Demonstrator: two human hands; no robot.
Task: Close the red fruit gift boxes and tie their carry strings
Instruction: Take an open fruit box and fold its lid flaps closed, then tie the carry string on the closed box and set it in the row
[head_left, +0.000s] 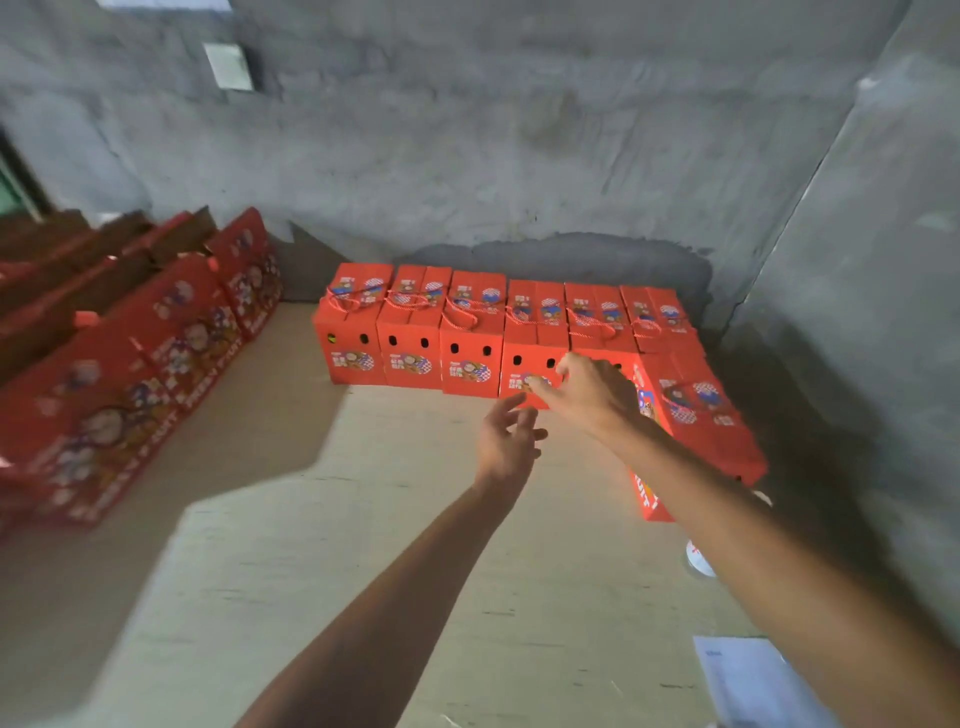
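Red box under right fingers: the right hand reaches to mid-frame, its fingers loosely spread and straight, tips over the front face of the fourth closed box in the row; whether they touch it cannot be told.
Left fingers: the left hand hovers just below and left of the right one, fingers relaxed and slightly apart, holding nothing.
Row of closed boxes: six red fruit gift boxes stand side by side against the grey wall, centre of frame, lids shut, red carry strings lying across their tops.
Tilted box: one more closed red box sits right of centre, leaning, partly behind the right forearm.
Open boxes: upper left to lower left, a blurred line of red boxes with flaps standing up.
Floor: pale cardboard sheeting under everything.
Lower right: a white paper sheet and a small white round object, too blurred to identify.
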